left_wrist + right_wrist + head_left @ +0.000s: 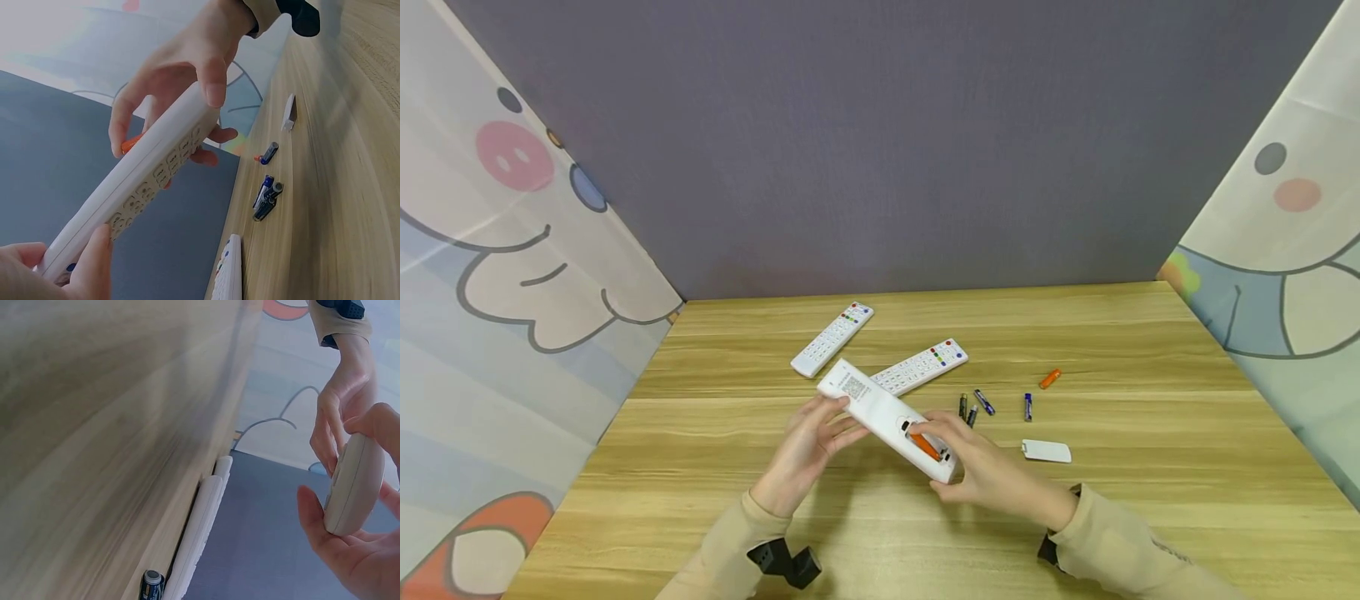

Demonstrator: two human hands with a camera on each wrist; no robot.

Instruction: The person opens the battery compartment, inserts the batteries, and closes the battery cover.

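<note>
A white remote control [877,410] is held back side up above the table, its battery compartment uncovered. My left hand [805,450] grips its far-left end, thumb on the back and fingers underneath. At the compartment end, my right hand [985,471] holds the remote with its thumb at the end edge. One right fingertip touches an orange battery [925,447] lying in the compartment. The left wrist view shows this battery [130,144] sticking up past the casing, and the keypad [153,181] facing down. In the right wrist view, the remote's end [357,484] sits between right thumb and fingers.
Two more white remotes, one farther left [832,339] and one behind the held remote [921,367], lie keypad up. Several dark blue batteries [984,402], a loose orange battery [1050,379] and a white battery cover [1047,451] lie on the right. A grey panel [917,150] stands behind the table.
</note>
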